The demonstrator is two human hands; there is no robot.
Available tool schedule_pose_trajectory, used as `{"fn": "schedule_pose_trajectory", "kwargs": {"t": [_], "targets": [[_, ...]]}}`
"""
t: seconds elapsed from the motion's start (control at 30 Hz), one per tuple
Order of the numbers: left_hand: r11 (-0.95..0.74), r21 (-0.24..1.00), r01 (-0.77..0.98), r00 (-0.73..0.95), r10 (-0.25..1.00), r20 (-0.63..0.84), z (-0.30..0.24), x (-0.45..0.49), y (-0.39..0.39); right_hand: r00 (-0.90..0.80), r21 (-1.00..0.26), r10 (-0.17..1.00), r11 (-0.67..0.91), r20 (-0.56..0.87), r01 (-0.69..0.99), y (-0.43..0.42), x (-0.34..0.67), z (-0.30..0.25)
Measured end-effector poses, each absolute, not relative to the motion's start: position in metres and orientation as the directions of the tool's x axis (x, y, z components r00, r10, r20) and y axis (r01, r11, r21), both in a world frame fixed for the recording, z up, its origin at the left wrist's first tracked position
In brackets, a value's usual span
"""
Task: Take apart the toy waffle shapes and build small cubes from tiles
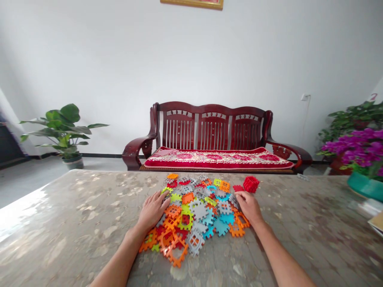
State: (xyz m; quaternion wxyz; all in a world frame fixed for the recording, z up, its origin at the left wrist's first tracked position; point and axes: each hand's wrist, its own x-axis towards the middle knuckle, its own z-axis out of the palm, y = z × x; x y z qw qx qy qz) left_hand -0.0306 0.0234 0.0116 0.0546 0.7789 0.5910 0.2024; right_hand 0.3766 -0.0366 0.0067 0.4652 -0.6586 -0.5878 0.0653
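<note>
A heap of flat plastic interlocking building tiles with notched edges, in orange, grey, blue, lime and red, lies in the middle of the table. My left hand (154, 210) rests at the heap's left side, fingers stretched out and apart, touching tiles near a lime piece (166, 190). On the right side, my right hand (248, 206) has its fingers curled together at the heap's edge; whatever is under the fingertips is hidden. Just beyond them lie a flat red tile (237, 187) and a red cube (251, 184) built of such tiles. A grey tile (198, 210) lies on top between the hands.
The patterned table (74, 239) stretches out to both sides. Behind it stands a dark red wooden bench (212, 123) with a red cushion (218, 158). A teal flowerpot (365, 186) with purple flowers sits at the table's right edge. A potted plant (72, 159) stands on the floor at left.
</note>
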Motion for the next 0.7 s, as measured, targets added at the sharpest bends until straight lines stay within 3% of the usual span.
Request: {"fn": "schedule_pose_trajectory", "kwargs": {"t": [0.7], "targets": [[-0.261,0.644,0.719,0.121,0.960,0.254,0.024,-0.039,0.025,0.381,-0.775,0.820,0.115,0.427,0.621,-0.047,0.375,0.010]]}}
